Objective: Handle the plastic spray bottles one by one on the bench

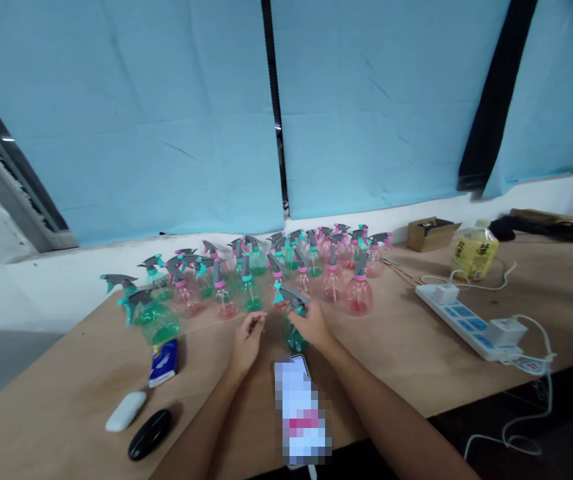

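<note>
Bottle (295, 339) extends below the right fingers (299, 321) that hold it.

Light-blue curtains (176, 120) span the upper frame. Right of centre on the table (401, 347) are a power strip (459, 320), yellow-labelled bottle (474, 253) and cardboard box (431, 237); at lower left lie a blue packet (165, 360), white case (126, 411) and black case (150, 435).
</note>
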A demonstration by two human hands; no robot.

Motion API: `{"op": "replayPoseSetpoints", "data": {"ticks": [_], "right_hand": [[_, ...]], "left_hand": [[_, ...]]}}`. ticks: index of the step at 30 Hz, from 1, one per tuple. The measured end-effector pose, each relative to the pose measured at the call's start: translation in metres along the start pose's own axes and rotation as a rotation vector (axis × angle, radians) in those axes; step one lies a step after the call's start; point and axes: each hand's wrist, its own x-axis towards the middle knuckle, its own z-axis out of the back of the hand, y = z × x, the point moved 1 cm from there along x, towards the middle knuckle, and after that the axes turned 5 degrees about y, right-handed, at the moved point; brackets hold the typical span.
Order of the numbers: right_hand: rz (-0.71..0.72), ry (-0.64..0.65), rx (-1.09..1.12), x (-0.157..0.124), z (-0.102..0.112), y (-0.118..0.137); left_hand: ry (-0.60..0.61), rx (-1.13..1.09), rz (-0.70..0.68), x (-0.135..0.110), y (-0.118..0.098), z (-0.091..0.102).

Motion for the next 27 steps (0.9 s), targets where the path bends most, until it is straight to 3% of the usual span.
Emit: {"op": "replayPoseSetpoints", "data": {"ticks": [4, 8, 12, 17, 23, 27], "right_hand": [[-0.088, 0.02, 0.101, 0.004, -0.001, -0.001], [-0.168, 0.01, 0.027, 0.009, 0.004, 0.0], [-0.113, -0.033, -0.013, 0.011, 0.01, -0.003], [-0.148, 0.062, 0.043, 0.012, 0.006, -0.003], [-0.037, 0.224, 0.101, 0.02, -0.002, 0.009], [-0.082, 0.224, 0.041, 0.022, -0.001, 0.01]], "left_hand": [[-0.012, -0.048, 0.017, 0.001, 0.003, 0.002], [-0.017, -0.012, -0.018, 0.005, 0.013, 0.004], [-0.058, 0.001, -0.041, 0.01, 0.022, 0.007], [-0.061, 0.021, -0.028, 0.01, 0.022, 0.009], [-0.066, 0.077, -0.05, 0.009, 0.018, 0.009], [-0.085, 0.082, -0.039, 0.008, 0.018, 0.009]]}}
